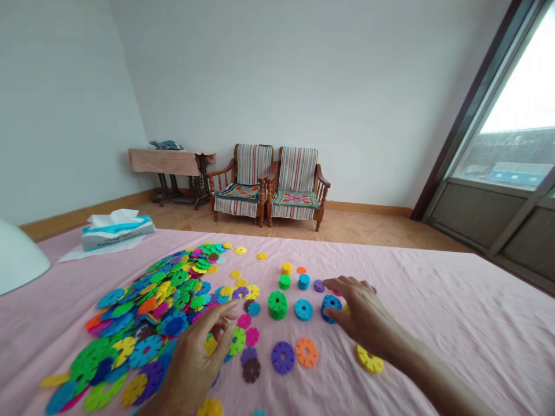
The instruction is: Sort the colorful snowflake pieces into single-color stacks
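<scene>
Notched plastic discs in many colours lie in a large pile (pixel 173 289) on the pink cloth. My left hand (pixel 202 352) hovers over the pile's right edge, fingers curved and apart, with no disc visible in it. My right hand (pixel 358 306) is beside the dark blue stack (pixel 331 308), thumb at its edge and fingers spread above. To the left of that stack stand a light blue stack (pixel 303 310) and a green stack (pixel 278 305). Behind them are smaller stacks, green (pixel 284 282), blue (pixel 304 282) and yellow (pixel 287 268), and a small purple one (pixel 319 285).
Nearer me lie a purple disc (pixel 283 357), an orange disc (pixel 306 353) and a yellow disc (pixel 370 359). A tissue box (pixel 118 232) sits at the back left, and a white rounded object (pixel 19 260) at the left edge. Two chairs (pixel 266 185) stand beyond.
</scene>
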`<state>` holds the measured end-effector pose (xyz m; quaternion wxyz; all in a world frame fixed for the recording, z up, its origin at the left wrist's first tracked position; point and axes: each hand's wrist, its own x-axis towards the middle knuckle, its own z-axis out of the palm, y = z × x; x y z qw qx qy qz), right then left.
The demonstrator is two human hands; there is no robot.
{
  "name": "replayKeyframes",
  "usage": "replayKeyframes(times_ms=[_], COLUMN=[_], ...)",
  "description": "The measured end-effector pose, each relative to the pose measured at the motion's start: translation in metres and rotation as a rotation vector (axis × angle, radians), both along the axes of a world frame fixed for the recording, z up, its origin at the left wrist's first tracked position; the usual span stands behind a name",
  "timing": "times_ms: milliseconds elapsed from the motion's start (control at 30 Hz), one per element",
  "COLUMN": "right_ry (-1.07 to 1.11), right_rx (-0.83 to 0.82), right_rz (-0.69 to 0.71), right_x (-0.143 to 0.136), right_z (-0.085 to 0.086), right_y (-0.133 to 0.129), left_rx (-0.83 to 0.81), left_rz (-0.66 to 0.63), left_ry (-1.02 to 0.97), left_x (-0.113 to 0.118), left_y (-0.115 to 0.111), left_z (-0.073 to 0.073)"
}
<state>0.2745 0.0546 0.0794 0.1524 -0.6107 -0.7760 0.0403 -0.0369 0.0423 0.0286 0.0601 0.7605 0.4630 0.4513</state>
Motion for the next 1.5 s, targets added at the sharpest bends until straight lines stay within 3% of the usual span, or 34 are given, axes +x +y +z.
replayKeyframes(times_ms=[100,200,300,567,833,1033,1233,1400,1500], right_ry=[0.165,0.267,0.315,0.202,0.184,0.155,0.173,0.024,0.004], right_rx=[0.056,0.006,-0.023,-0.107,-0.137,-0.154,-0.067,0.000,-0.033], right_rz=[0.030,0.071,0.134,0.123,0.104,0.138,0.161,-0.056,-0.093], right_x=[-0.008,-0.019,-0.032,-0.058,-0.057,-0.056,-0.037,0.002,0.017], right_z=[-0.012,-0.033,-0.046,-0.043,-0.049,-0.063,-0.060,-0.047,-0.049], right_y=[-0.021,-0.041,-0.054,-0.053,-0.058,-0.064,-0.068,-0.066,-0.065], left_rx=[-0.015,-0.013,-0.054,-0.205,-0.335,-0.321,-0.374,-0.447,-0.485], left_rz=[0.045,0.053,-0.078,-0.372,-0.375,-0.393,-0.396,-0.433,-0.446], left_ry=[0.025,0.059,0.145,0.413,0.505,0.496,0.469,0.488,0.540], left_x=[-0.007,-0.009,-0.001,0.047,0.064,0.058,0.058,0.061,0.065], left_y=[0.005,0.008,0.002,-0.022,-0.018,-0.027,-0.025,-0.023,-0.023], left_z=[0.002,0.002,0.002,0.012,0.011,0.026,0.025,0.027,0.034])
